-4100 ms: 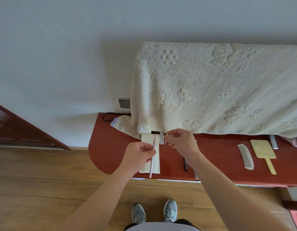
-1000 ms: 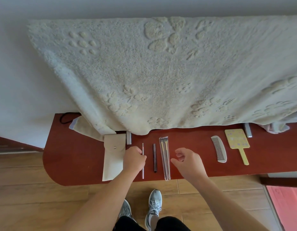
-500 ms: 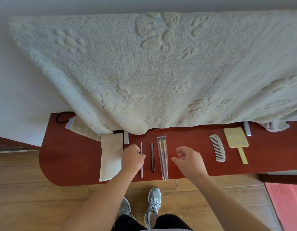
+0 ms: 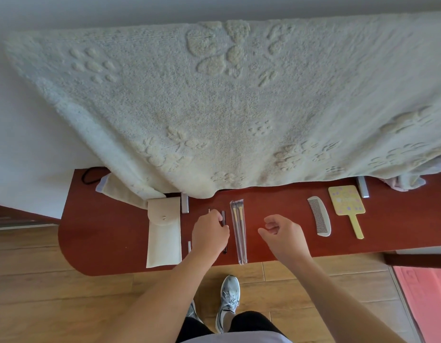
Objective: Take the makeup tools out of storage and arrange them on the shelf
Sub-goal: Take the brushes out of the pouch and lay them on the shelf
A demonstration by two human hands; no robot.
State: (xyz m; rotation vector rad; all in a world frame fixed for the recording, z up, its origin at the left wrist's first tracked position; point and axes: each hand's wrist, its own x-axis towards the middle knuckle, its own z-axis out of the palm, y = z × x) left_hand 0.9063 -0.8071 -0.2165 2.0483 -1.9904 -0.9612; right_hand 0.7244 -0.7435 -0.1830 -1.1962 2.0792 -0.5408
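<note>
Head view, items as we count them, left to right along the red-brown shelf.

1. Cream storage pouch, flap buttoned, lying flat at the left of the row.
2. Thin silver tool, just right of the pouch; only its near end and a small far tip show, the rest lies under our left hand.
3. Dark slim stick, lengthwise on the shelf. The left hand is curled over it, fingertips touching it; we cannot tell whether they actually pinch it or the silver tool.
4. Clear sleeve of brushes, just right of the stick, its near end over the shelf edge.
5. Our right hand, above the shelf, fingers loosely curled, holding nothing.
6. White comb, well to the right.
7. Yellow hand mirror, beside the comb.

A cream embossed blanket hangs over the back of the shelf.
</note>
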